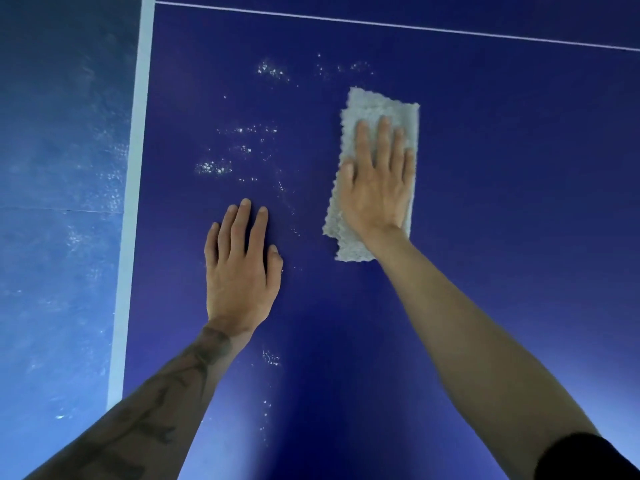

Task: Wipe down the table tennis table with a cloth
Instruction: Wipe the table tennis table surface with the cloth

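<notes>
Head view shows the right hand flat on the cloth, the left hand open, empty on the table; strokes staying right risk missing the white specks at centre-left.

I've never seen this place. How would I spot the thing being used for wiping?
Look at the dark blue table tennis table with its white line down the left. Right of the middle, the right hand presses flat on a cloth. It is the only pale grey, fuzzy, wavy-edged rectangle there; the left hand rests on bare blue.
</notes>
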